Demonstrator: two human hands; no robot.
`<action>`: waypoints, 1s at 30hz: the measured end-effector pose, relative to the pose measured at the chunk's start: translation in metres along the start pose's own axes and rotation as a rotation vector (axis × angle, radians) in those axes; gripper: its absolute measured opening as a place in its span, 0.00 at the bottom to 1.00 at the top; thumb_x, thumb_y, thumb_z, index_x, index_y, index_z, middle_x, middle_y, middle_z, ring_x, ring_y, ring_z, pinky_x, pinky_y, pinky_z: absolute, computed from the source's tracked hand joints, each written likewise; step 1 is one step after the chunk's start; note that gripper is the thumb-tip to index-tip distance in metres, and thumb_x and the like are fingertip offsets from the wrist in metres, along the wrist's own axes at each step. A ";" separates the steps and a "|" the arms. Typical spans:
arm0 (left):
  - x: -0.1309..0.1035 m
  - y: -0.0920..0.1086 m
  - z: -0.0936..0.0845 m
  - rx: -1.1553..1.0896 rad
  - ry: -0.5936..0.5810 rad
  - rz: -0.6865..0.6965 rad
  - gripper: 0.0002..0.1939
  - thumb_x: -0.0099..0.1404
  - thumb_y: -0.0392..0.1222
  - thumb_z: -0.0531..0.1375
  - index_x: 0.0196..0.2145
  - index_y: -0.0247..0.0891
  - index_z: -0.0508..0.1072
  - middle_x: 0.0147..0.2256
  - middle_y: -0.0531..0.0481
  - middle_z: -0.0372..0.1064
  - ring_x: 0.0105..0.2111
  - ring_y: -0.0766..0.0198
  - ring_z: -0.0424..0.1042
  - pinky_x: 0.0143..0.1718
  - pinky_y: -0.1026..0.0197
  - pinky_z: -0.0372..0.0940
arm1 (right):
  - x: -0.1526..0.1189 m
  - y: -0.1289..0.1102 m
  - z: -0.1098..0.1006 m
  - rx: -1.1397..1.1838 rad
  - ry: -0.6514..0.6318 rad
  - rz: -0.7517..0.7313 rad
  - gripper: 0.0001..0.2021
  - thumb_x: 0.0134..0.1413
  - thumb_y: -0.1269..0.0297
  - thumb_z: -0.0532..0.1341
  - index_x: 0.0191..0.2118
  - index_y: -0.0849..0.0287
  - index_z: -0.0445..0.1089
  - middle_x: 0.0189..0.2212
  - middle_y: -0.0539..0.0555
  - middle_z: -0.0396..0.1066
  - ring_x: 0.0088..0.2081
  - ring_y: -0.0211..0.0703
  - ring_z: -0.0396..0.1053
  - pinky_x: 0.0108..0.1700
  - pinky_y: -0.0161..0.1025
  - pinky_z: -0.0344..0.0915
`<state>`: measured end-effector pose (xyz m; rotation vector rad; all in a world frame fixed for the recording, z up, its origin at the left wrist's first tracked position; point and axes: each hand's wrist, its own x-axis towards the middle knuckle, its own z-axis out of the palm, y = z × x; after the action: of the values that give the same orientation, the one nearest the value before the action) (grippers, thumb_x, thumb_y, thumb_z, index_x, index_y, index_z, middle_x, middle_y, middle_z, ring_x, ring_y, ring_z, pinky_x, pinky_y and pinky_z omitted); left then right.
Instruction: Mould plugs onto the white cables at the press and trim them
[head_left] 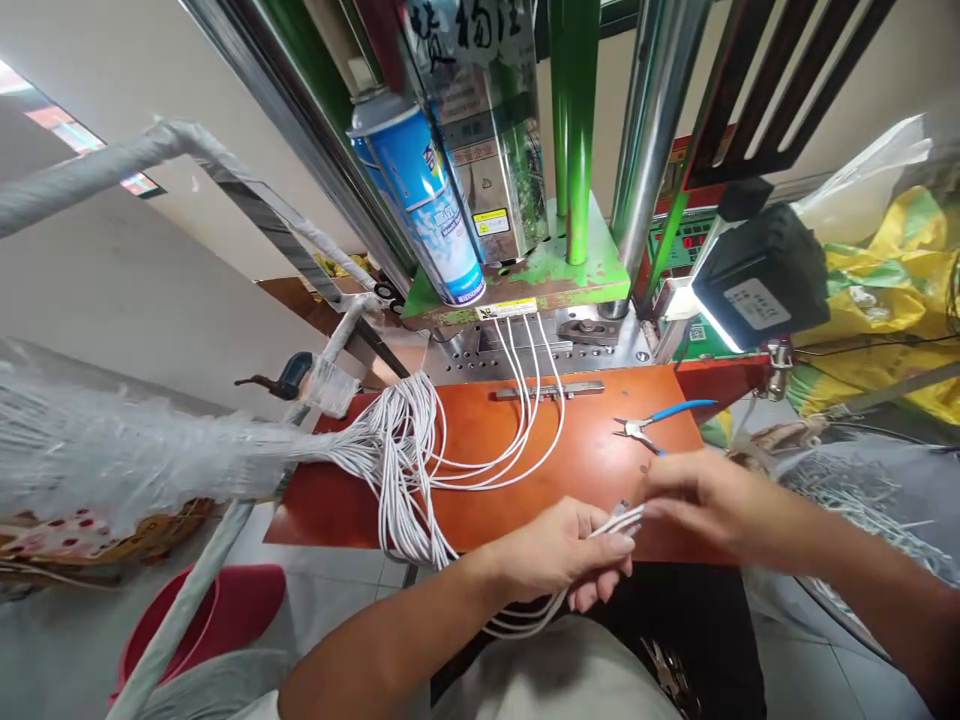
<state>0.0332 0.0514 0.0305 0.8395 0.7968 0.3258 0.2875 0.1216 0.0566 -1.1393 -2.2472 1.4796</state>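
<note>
My left hand is closed around a few white cables, whose ends stick out between thumb and fingers. Close beside those ends is my right hand, its fingers bent together and smeared by motion; what it may pinch is hidden. Blue-handled pliers lie on the orange board just beyond the right hand. A thick bundle of white cables spreads over the board's left part. Several strands run from it up into the green press.
The orange board lies before the press, with a metal bar on it. A blue spray can stands on the press plate. A black lamp hangs at right. Below left sits a red bucket; plastic-wrapped cables reach in from the left.
</note>
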 end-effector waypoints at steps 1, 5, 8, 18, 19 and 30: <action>0.001 0.002 0.000 -0.008 0.009 0.003 0.29 0.61 0.68 0.67 0.34 0.34 0.73 0.22 0.55 0.69 0.15 0.74 0.63 0.17 0.70 0.56 | 0.010 -0.004 0.001 0.068 0.013 0.013 0.18 0.65 0.46 0.62 0.37 0.57 0.78 0.34 0.55 0.77 0.36 0.45 0.73 0.39 0.39 0.68; 0.006 0.007 -0.004 -0.030 0.054 0.060 0.30 0.62 0.68 0.67 0.34 0.34 0.72 0.22 0.54 0.69 0.17 0.72 0.66 0.18 0.69 0.60 | 0.036 -0.023 0.015 0.117 0.079 -0.037 0.21 0.70 0.45 0.56 0.44 0.58 0.76 0.40 0.56 0.77 0.41 0.45 0.73 0.46 0.41 0.70; 0.013 0.010 -0.012 -0.088 0.092 0.157 0.30 0.63 0.68 0.66 0.35 0.34 0.70 0.24 0.53 0.70 0.18 0.71 0.69 0.21 0.68 0.62 | 0.045 -0.033 0.029 0.038 0.077 -0.133 0.22 0.74 0.47 0.50 0.46 0.56 0.76 0.42 0.56 0.77 0.43 0.45 0.72 0.48 0.41 0.69; 0.020 0.013 -0.035 -0.183 0.411 0.367 0.27 0.63 0.62 0.69 0.43 0.33 0.73 0.25 0.57 0.64 0.18 0.76 0.59 0.18 0.71 0.55 | 0.124 0.012 0.000 -0.780 0.558 -0.082 0.12 0.67 0.64 0.59 0.47 0.58 0.79 0.46 0.61 0.74 0.47 0.56 0.66 0.46 0.47 0.60; 0.022 0.012 -0.035 -0.170 0.455 0.385 0.29 0.59 0.62 0.71 0.41 0.32 0.73 0.26 0.55 0.66 0.20 0.74 0.65 0.21 0.70 0.61 | 0.120 0.010 0.003 -0.801 0.563 -0.085 0.12 0.68 0.65 0.58 0.46 0.57 0.79 0.45 0.60 0.74 0.47 0.55 0.65 0.45 0.45 0.59; 0.037 0.014 -0.010 -0.011 0.346 0.219 0.26 0.57 0.59 0.72 0.30 0.33 0.69 0.23 0.51 0.71 0.17 0.69 0.71 0.19 0.68 0.65 | -0.009 0.028 0.072 -0.559 0.724 -0.069 0.18 0.73 0.62 0.54 0.64 0.50 0.69 0.48 0.53 0.78 0.44 0.46 0.77 0.45 0.42 0.69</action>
<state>0.0509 0.0859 0.0188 0.8741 1.0243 0.6814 0.2673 0.0713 0.0009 -1.4165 -2.1357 0.2846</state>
